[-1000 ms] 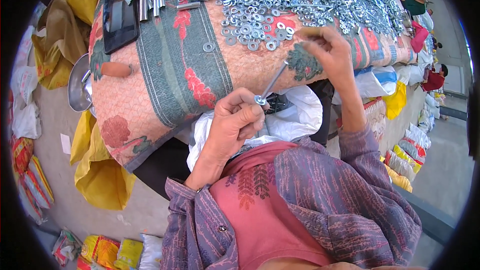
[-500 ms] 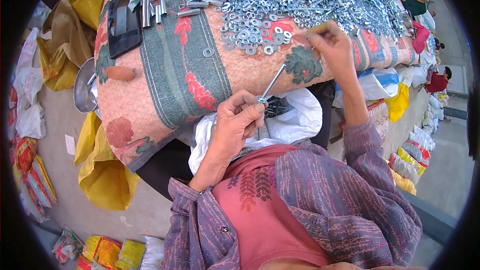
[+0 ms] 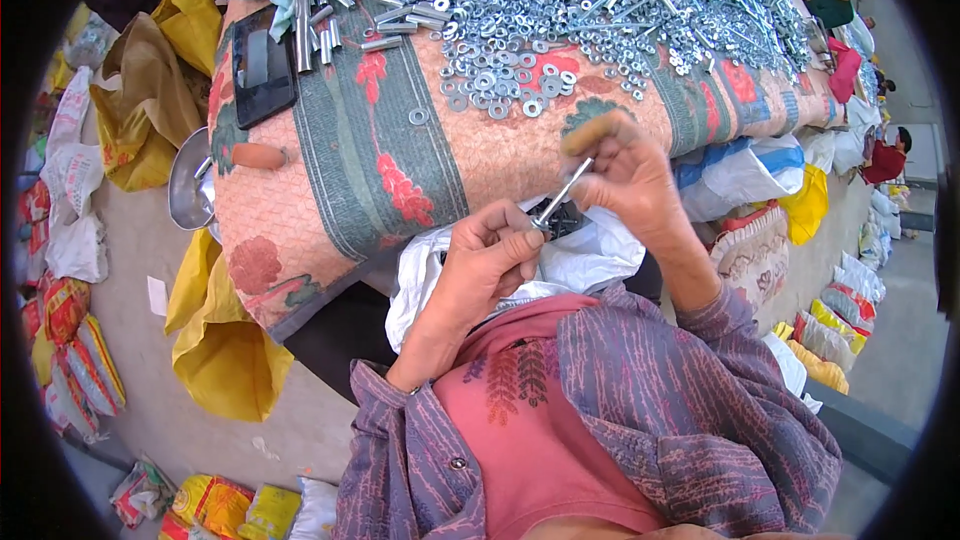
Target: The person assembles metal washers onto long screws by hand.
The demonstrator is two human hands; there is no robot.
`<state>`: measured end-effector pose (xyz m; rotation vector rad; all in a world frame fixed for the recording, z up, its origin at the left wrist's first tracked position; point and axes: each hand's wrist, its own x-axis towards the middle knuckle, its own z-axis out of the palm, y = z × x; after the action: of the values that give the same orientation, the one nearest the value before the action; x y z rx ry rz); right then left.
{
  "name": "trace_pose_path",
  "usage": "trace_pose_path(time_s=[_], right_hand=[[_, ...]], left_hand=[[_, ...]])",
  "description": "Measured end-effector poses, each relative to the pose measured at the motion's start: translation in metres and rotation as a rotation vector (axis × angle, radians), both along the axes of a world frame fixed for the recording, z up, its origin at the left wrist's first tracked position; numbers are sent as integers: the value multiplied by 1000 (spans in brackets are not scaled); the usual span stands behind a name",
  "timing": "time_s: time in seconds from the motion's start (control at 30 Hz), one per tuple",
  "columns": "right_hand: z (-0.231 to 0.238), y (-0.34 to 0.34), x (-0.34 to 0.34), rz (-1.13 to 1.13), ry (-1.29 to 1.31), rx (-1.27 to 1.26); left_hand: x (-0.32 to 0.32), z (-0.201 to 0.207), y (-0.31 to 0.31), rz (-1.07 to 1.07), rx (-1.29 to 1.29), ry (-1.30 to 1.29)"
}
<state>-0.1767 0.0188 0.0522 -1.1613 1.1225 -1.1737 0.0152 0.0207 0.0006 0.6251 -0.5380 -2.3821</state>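
Observation:
My left hand (image 3: 488, 258), its thumb and fingers pressed together, grips a slim silvery bolt (image 3: 566, 190) that slants up to the right. Around the bolt, just above the fingers, sits a washer or nut. My right hand (image 3: 640, 185) is curled close to the bolt's upper tip, with a tan finger cover (image 3: 597, 130) on one finger. Whatever its thumb and fingers pinch is hidden. Below the hands a white sack (image 3: 612, 248) stands open with dark metal pieces inside. Loose flat washers (image 3: 492, 85) lie on the patterned cloth (image 3: 340, 185) beyond.
Short metal tubes (image 3: 405, 20), small nuts and long bolts (image 3: 740, 5) are heaped along the far side. At the left lie a black phone (image 3: 262, 75) and a reddish-brown handle-like piece (image 3: 258, 156), beside a metal bowl (image 3: 188, 185). Yellow sacks (image 3: 225, 350) stand on the floor.
My right hand has come down from beside the washers to the bolt's tip. My left hand has shifted slightly right and down with the bolt still in it.

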Motion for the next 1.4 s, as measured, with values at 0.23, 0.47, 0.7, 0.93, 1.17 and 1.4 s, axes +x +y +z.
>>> trace_pose_path(time_s=[0.23,0.47,0.7,0.93,1.17,1.4], right_hand=[[-4,17,7,-21,-88,155],[-7,16,11,12,-50,144],[-9,17,3,82,-51,-15],[-18,30,6,6,81,135],[-10,23,-16,37,-107,112],[-10,20,-29,88,-72,-16]], left_hand=[[2,13,5,81,-259,-265],[-7,18,21,55,-70,16],[-5,24,26,52,-155,-112],[-18,21,25,262,-785,-674],[-17,23,20,139,-464,-487],[-27,20,19,56,-347,-357]])
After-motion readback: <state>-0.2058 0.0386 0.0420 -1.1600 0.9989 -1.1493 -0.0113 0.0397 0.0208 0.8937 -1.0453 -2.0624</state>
